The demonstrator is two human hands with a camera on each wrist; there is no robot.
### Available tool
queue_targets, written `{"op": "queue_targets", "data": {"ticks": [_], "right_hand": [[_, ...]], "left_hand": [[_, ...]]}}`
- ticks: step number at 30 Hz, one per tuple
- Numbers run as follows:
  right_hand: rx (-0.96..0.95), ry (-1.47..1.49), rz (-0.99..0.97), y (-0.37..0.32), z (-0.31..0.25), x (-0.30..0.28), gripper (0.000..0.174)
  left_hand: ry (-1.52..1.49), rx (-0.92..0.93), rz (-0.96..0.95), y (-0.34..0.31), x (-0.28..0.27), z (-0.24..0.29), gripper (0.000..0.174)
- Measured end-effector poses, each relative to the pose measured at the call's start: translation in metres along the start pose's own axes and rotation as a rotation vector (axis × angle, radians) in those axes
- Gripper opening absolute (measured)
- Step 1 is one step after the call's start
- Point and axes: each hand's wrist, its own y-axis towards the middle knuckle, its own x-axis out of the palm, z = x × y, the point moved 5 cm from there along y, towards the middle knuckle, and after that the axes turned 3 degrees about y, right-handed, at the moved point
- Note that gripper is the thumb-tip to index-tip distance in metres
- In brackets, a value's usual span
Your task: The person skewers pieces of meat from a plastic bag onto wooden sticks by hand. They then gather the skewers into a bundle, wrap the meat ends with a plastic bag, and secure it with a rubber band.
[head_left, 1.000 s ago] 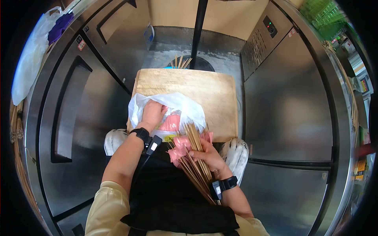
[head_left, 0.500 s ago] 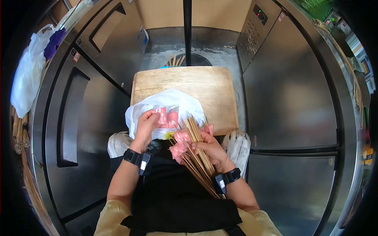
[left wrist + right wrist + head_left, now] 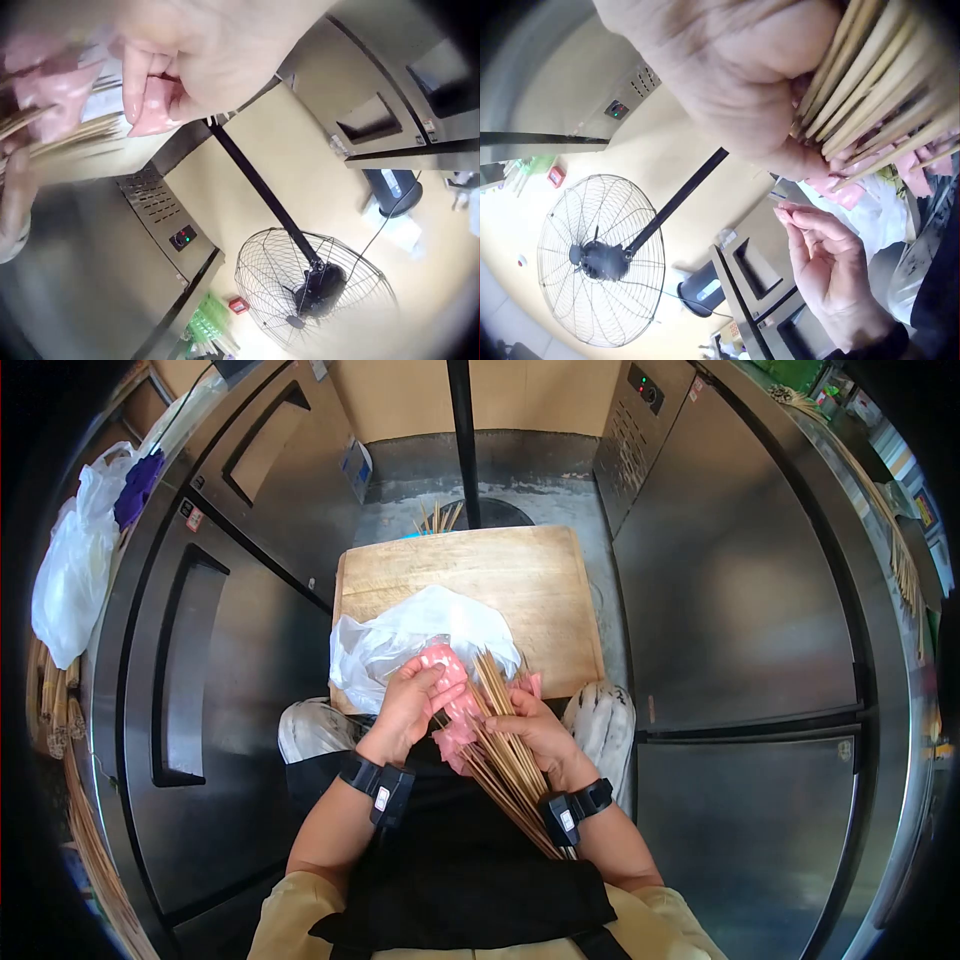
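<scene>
Between the thumb and fingers of my left hand [image 3: 405, 708] is a flat, soft pink slice [image 3: 441, 663]; its folded edge shows in the left wrist view [image 3: 155, 109]. My right hand [image 3: 545, 738] grips a thick bundle of bamboo skewers [image 3: 512, 765], their tips pointing up and away from me. Several of these skewers carry folded pink slices [image 3: 455, 744] near their tips. The held slice is right beside the skewer tips in the head view. Behind the hands, a white plastic bag [image 3: 440, 618] lies spread on a wooden board [image 3: 548, 575].
Steel cabinets [image 3: 740, 610] flank both sides. Past the board's far edge, more skewers [image 3: 438, 518] stick up near a black pole [image 3: 463, 440] on a round base. A caged fan [image 3: 600, 259] tops the pole. The person's knees [image 3: 318, 732] are at the board's near corners.
My left hand has come out of the white bag with a pink slice and moved right, up to the skewer tips. The right hand keeps its grip on the bundle.
</scene>
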Motion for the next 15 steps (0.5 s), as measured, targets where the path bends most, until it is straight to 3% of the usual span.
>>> {"op": "queue_targets", "data": {"ticks": [8,11,15], "right_hand": [[-0.005,0.082,-0.056,-0.004,-0.003,0.002,0.031],[-0.14,-0.078,-0.031,-0.004,-0.01,0.004,0.033],[0.02,0.06,-0.049,-0.004,-0.006,0.004,0.037]], "left_hand": [[0.041,-0.015,0.057,0.01,-0.009,-0.004,0.018],[0.06,-0.065,0.075,0.014,-0.008,-0.007,0.021],[-0.001,-0.029,0.091,0.014,-0.007,-0.008,0.015]]}}
